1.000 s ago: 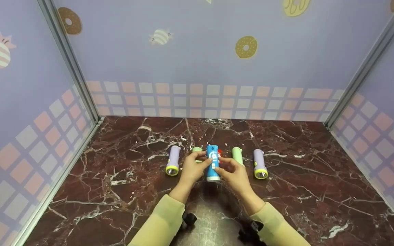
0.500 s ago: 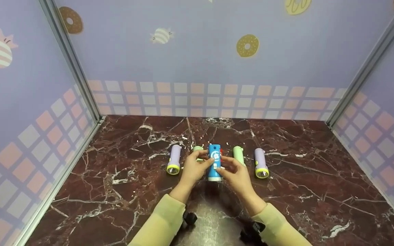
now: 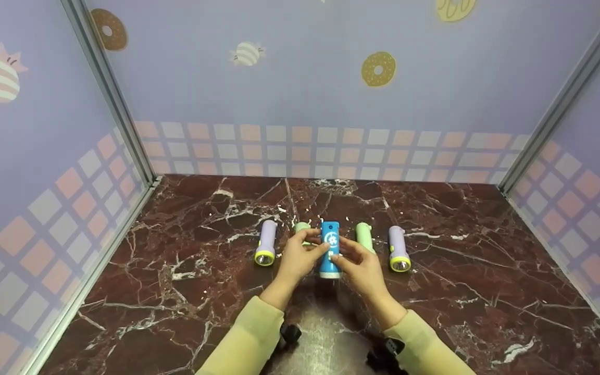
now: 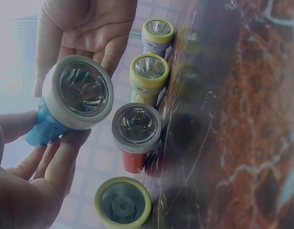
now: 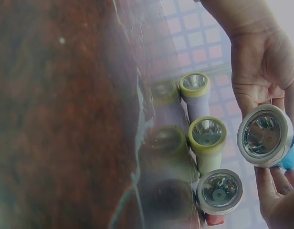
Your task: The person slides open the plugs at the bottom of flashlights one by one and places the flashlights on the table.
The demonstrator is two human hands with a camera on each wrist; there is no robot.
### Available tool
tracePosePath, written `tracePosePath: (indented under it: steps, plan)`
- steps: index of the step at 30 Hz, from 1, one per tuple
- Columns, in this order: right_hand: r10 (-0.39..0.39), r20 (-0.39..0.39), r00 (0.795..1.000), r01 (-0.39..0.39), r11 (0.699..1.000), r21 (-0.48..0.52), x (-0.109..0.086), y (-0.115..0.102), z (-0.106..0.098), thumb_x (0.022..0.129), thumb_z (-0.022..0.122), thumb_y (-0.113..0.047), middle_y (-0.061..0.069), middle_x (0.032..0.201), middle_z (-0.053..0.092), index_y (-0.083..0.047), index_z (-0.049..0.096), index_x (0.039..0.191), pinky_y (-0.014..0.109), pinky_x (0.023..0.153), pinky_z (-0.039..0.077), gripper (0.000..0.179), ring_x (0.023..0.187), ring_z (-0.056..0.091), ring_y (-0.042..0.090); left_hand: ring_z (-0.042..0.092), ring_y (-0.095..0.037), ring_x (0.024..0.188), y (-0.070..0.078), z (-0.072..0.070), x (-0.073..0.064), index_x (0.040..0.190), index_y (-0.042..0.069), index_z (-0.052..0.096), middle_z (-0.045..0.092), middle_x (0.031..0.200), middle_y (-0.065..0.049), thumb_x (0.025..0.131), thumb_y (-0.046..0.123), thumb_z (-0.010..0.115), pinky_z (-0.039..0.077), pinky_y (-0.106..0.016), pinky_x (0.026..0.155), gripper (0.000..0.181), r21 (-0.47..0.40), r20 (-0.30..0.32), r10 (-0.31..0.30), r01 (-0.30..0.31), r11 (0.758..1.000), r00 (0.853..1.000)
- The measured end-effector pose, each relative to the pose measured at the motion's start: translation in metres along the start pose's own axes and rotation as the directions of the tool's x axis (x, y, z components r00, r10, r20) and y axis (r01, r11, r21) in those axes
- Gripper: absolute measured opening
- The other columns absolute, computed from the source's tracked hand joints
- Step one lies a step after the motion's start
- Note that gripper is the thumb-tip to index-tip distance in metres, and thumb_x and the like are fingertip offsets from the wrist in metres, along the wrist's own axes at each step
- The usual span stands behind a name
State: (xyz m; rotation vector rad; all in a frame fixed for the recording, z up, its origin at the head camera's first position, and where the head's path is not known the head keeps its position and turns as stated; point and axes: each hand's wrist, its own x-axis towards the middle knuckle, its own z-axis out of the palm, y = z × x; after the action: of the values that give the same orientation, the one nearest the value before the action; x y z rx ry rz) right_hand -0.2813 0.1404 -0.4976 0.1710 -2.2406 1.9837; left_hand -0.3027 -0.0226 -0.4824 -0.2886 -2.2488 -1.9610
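A blue flashlight (image 3: 329,270) with a white lens rim is held above the table, lens end toward me. My left hand (image 3: 298,258) grips its left side with thumb and fingers. On the other side, my right hand (image 3: 363,268) pinches it, thumb low on the barrel near a white switch. Both wrist views show the clear lens (image 4: 85,88) facing out, with fingers around the blue barrel (image 5: 291,160). Behind the hands, a green flashlight (image 3: 302,227) and another green flashlight (image 3: 364,235) are partly covered. A red flashlight (image 4: 133,161) shows in the wrist views, hidden in the head view.
A purple flashlight (image 3: 265,242) lies at the left end of the row, and another purple flashlight (image 3: 398,247) at the right end. Their yellow-rimmed lenses face me. The dark red marbled table (image 3: 175,312) meets patterned walls (image 3: 300,78) at the back and sides.
The blue flashlight shifts slightly right and toward me, both hands keeping their grip. The red flashlight that peeked out behind it is now covered in the head view. The head view shifts a little.
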Motion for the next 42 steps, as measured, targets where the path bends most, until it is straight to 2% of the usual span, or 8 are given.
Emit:
tracePosePath:
  steps: [3, 7, 15, 23, 30, 36, 42]
  plan:
    - [0.014, -0.003, 1.000, -0.014, 1.000, 0.007, 0.000, -0.002, 0.000, 0.091, 0.074, -0.004, 0.028, 0.122, 0.071, 0.006, 0.062, 0.136, 0.021, 0.079, 0.059, 0.047, 0.105, 0.073, 0.028, 0.072, -0.041, 0.097, -0.001, 0.001, 0.000, 0.122, -0.012, 0.063, 0.069, 0.109, -0.030, 0.090, 0.007, 0.075, 0.062, -0.040, 0.088, 0.040, -0.004, 0.013, 0.019, -0.019, 1.000, 1.000]
    - [0.020, 0.000, 1.000, -0.020, 1.000, 0.006, 0.000, -0.002, 0.000, 0.091, 0.074, -0.004, 0.028, 0.121, 0.072, 0.006, 0.062, 0.135, 0.022, 0.077, 0.059, 0.047, 0.102, 0.074, 0.025, 0.072, -0.037, 0.095, 0.000, 0.001, -0.001, 0.122, -0.012, 0.063, 0.069, 0.109, -0.030, 0.089, 0.005, 0.074, 0.061, -0.040, 0.089, 0.039, -0.009, 0.020, 0.035, -0.035, 0.999, 0.999]
    - [0.000, 0.010, 1.000, 0.000, 1.000, -0.001, 0.000, -0.002, 0.000, 0.089, 0.076, -0.001, 0.029, 0.120, 0.071, 0.007, 0.062, 0.135, 0.022, 0.082, 0.059, 0.049, 0.105, 0.073, 0.036, 0.070, -0.043, 0.098, 0.003, 0.001, -0.003, 0.122, -0.015, 0.061, 0.068, 0.109, -0.032, 0.089, 0.003, 0.074, 0.060, -0.049, 0.092, 0.040, -0.015, 0.020, 0.044, -0.044, 0.999, 0.999]
    - [-0.015, 0.017, 1.000, 0.015, 1.000, -0.010, -0.001, 0.000, -0.001, 0.089, 0.076, -0.001, 0.029, 0.122, 0.071, 0.007, 0.061, 0.135, 0.027, 0.088, 0.061, 0.049, 0.111, 0.072, 0.038, 0.071, -0.044, 0.097, 0.003, 0.001, -0.003, 0.122, -0.015, 0.061, 0.068, 0.109, -0.032, 0.089, 0.004, 0.074, 0.060, -0.047, 0.090, 0.040, 0.015, 0.026, 0.030, -0.030, 0.999, 0.999]
    - [-0.044, 0.013, 0.999, 0.044, 0.999, -0.013, 0.000, 0.001, -0.002, 0.090, 0.076, -0.002, 0.027, 0.130, 0.068, 0.006, 0.058, 0.140, 0.028, 0.094, 0.059, 0.054, 0.118, 0.069, 0.037, 0.072, -0.040, 0.097, 0.001, -0.001, 0.000, 0.123, -0.012, 0.062, 0.069, 0.110, -0.029, 0.090, 0.009, 0.075, 0.062, -0.042, 0.086, 0.041, 0.022, 0.048, 0.010, -0.011, 1.000, 0.999]
    - [-0.061, 0.005, 0.998, 0.061, 0.998, -0.006, -0.001, 0.002, -0.001, 0.089, 0.077, -0.003, 0.027, 0.132, 0.067, 0.005, 0.058, 0.139, 0.029, 0.095, 0.059, 0.054, 0.119, 0.068, 0.038, 0.072, -0.040, 0.102, 0.002, -0.006, 0.002, 0.131, -0.008, 0.059, 0.068, 0.117, -0.027, 0.097, 0.015, 0.069, 0.061, -0.043, 0.088, 0.043, 0.046, 0.063, 0.006, -0.009, 0.999, 0.998]
    - [-0.071, 0.026, 0.997, 0.071, 0.997, -0.013, -0.005, 0.002, 0.002, 0.089, 0.077, -0.004, 0.026, 0.139, 0.063, 0.005, 0.058, 0.139, 0.035, 0.099, 0.058, 0.054, 0.122, 0.066, 0.038, 0.072, -0.041, 0.103, 0.002, -0.010, 0.003, 0.143, -0.001, 0.054, 0.067, 0.122, -0.029, 0.100, 0.015, 0.065, 0.061, -0.042, 0.088, 0.047, -0.016, 0.047, 0.053, -0.053, 0.998, 0.997]
